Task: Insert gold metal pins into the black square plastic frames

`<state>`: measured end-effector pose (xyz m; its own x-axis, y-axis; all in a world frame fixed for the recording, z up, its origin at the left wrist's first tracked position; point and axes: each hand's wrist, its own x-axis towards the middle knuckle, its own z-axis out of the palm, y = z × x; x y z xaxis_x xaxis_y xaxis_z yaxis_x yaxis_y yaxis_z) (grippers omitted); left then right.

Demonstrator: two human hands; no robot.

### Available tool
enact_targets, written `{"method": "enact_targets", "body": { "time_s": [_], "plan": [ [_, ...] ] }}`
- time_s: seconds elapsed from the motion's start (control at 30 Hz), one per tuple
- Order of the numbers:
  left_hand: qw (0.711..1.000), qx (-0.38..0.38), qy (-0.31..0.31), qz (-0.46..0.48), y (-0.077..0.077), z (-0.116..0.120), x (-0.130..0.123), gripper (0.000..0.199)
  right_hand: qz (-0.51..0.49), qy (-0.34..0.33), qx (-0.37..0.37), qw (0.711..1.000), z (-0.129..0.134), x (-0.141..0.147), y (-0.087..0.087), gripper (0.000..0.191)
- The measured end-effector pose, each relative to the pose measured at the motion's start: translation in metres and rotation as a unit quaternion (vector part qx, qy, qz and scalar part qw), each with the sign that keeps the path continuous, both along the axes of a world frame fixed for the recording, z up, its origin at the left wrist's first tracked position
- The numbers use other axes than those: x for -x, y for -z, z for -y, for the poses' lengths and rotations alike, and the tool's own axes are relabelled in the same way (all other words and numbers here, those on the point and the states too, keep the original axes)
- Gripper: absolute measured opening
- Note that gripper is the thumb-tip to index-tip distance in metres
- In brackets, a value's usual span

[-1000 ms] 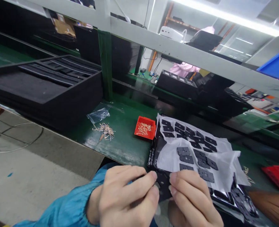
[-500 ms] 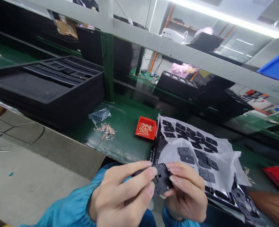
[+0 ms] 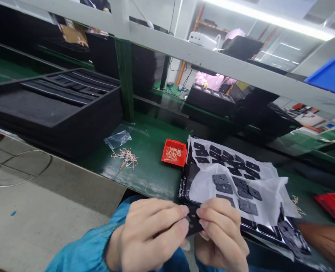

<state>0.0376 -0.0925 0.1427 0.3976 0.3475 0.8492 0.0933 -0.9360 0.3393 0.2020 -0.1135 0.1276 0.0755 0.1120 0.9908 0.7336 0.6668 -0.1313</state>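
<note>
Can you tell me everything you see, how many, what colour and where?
Held piece: one, black, bottom centre.
Sheets: two or more, white, right.
Shiny trays: count unclear, black, under sheets.
Flat pieces: many, black, mostly on sheets.
Near bench: one, green, middle.
Red boxes: two, red, centre and right.
Sticks: many, pale, centre box and bench.
Bag: one, clear, near loose sticks.
Foam trays: one stack, black, left.
Rail: one, grey, across top.
Power strip: one, white, at rail.
Bin: one, blue, upper right.
Lamp: one, white, top.
Person: one, pink clothes, beyond rail.
Other arm: one, blurred, right edge.
Sleeves: two, blue, bottom.
Left hand: one, bare, bottom.
Right hand: one, bare, bottom.
</note>
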Motion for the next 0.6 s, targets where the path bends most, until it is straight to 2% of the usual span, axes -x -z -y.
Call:
{"method": "enact_targets", "body": {
  "time_s": [0.07,0.13,0.2,0.27,0.3,0.33,0.37,0.43,0.47,0.53,0.6],
  "plan": [
    [1.000,0.020,0.003,0.009,0.007,0.008,-0.006,0.015,-0.028,-0.033,0.044,0.998,0.002,0.000,0.001,0.025],
    [0.999,0.042,-0.024,0.023,0.018,0.011,-0.008,0.020,-0.062,-0.073,0.124,0.988,0.004,-0.003,0.010,0.023],
    [0.991,0.103,-0.079,0.015,0.031,-0.007,-0.004,0.020,-0.105,-0.074,0.246,0.961,0.008,-0.010,0.026,0.017],
    [0.958,0.232,-0.162,-0.041,0.042,-0.053,0.003,0.018,-0.154,-0.033,0.391,0.907,0.013,-0.016,0.050,0.013],
    [0.909,0.332,-0.235,-0.092,0.045,-0.085,0.005,0.022,-0.177,-0.028,0.432,0.884,0.015,-0.016,0.064,0.020],
    [0.884,0.366,-0.267,-0.115,0.048,-0.121,0.005,0.024,-0.198,-0.033,0.459,0.866,0.016,-0.014,0.077,0.023],
    [0.872,0.381,-0.280,-0.127,0.049,-0.159,0.001,0.025,-0.233,-0.029,0.477,0.847,0.016,-0.010,0.090,0.024],
    [0.859,0.403,-0.280,-0.147,0.049,-0.227,-0.019,0.021,-0.272,-0.061,0.511,0.813,0.014,0.005,0.113,0.027],
    [0.857,0.408,-0.272,-0.156,0.049,-0.256,-0.035,0.026,-0.274,-0.085,0.525,0.801,0.011,0.014,0.123,0.029],
    [0.860,0.408,-0.257,-0.170,0.048,-0.300,-0.069,0.032,-0.264,-0.129,0.550,0.782,0.002,0.031,0.141,0.035],
    [0.865,0.395,-0.250,-0.183,0.049,-0.327,-0.093,0.035,-0.254,-0.147,0.573,0.765,-0.007,0.042,0.157,0.042]
  ]
}}
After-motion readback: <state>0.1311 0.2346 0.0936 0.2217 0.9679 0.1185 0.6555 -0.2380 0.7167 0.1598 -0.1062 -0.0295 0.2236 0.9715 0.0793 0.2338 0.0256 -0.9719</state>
